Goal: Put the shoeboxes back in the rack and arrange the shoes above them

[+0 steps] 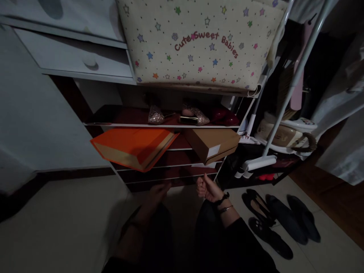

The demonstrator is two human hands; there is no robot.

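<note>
My right hand (209, 189) is in front of the shelf's lower tiers, its fingers curled into a loose fist with the thumb on top. No object shows in it. In deep shadow over my left knee, my left hand (158, 194) stretches its fingers toward the right, with nothing visible in them. Neither hand touches the boxes above. An orange box (133, 146) juts out from the shoe rack (176, 176) on the left. A brown cardboard box (213, 142) with a white label sticks out on the right.
Glittery high heels (156, 115) and dark red shoes (226, 116) occupy the upper tier. Above hangs a star-patterned storage bag (199, 45), beside a white drawer (76, 53). A pole with a white head (260, 163) leans at right. Black flats (270, 237) lie on the floor.
</note>
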